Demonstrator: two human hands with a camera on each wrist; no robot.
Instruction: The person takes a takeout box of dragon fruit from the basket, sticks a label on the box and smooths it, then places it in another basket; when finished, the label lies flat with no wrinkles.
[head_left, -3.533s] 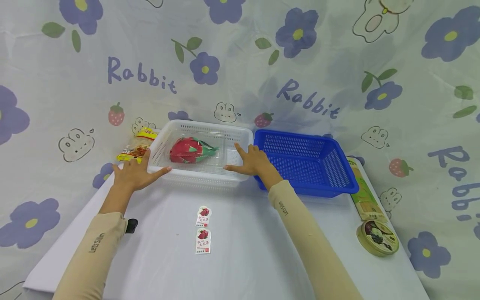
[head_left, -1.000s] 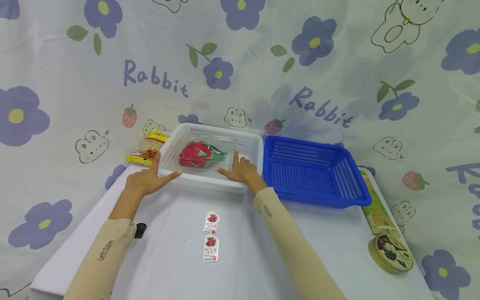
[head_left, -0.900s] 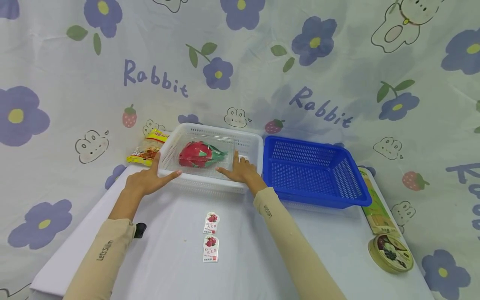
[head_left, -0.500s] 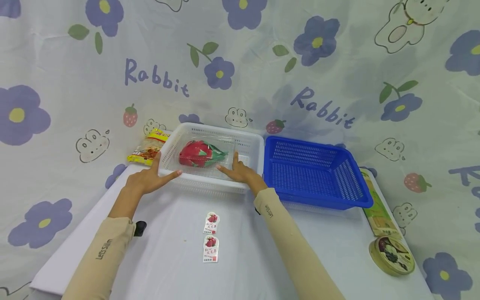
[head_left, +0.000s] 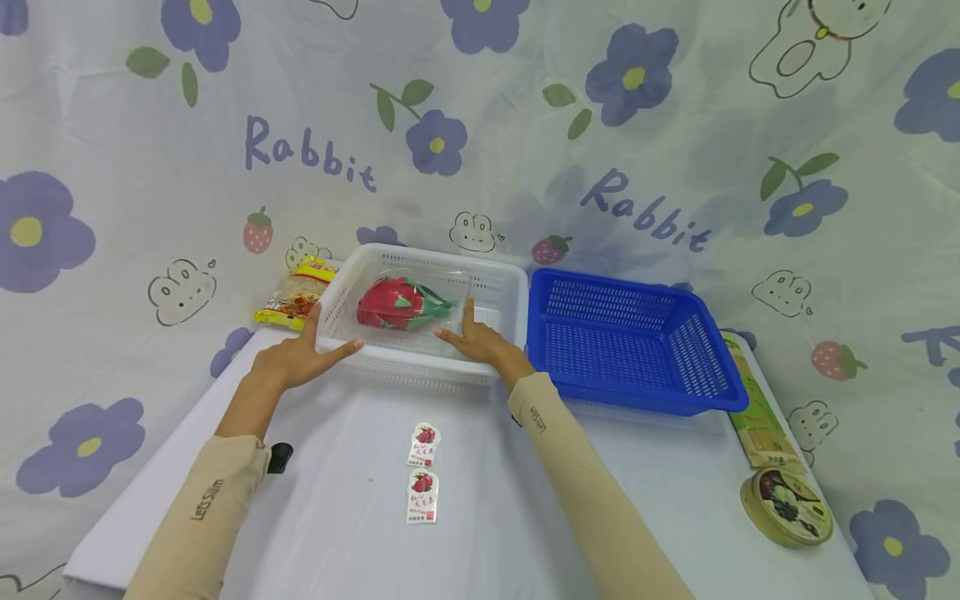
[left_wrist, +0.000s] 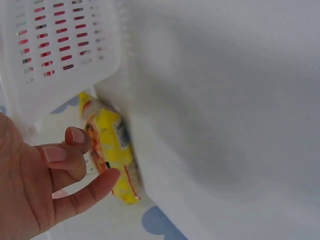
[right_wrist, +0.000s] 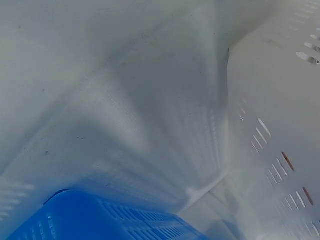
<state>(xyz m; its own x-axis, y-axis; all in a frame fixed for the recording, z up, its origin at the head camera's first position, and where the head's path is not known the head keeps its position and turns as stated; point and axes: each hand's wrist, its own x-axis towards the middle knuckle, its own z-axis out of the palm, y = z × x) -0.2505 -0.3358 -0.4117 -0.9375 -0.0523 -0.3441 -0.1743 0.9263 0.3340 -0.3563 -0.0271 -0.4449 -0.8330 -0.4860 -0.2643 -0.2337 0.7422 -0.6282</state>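
Observation:
A white basket [head_left: 512, 292] holds a clear plastic box [head_left: 448, 285] with a red and green dragon fruit [head_left: 388, 305] inside. At its front left corner, my left hand [head_left: 287, 362] touches the rim, thumb and index finger spread. The left wrist view shows the other fingers loosely bent beside the basket wall. My right hand [head_left: 483, 343] reaches over the front rim and grips the right end of the plastic box between thumb and fingers; part of these fingers is hidden. Only basket walls and tabletop show in the right wrist view.
A blue basket [head_left: 731, 392] stands right beside the white one. Further right lie a green packet [head_left: 757, 425] and a round tin [head_left: 787, 507]. A yellow food bag [head_left: 302, 292] sits behind my left hand. Two dragon fruit labels [head_left: 423, 496] lie in front.
My right hand has moved from the basket's right side onto the plastic box's end, and the box has shifted slightly. The left hand has slid its thumb little along the rim.

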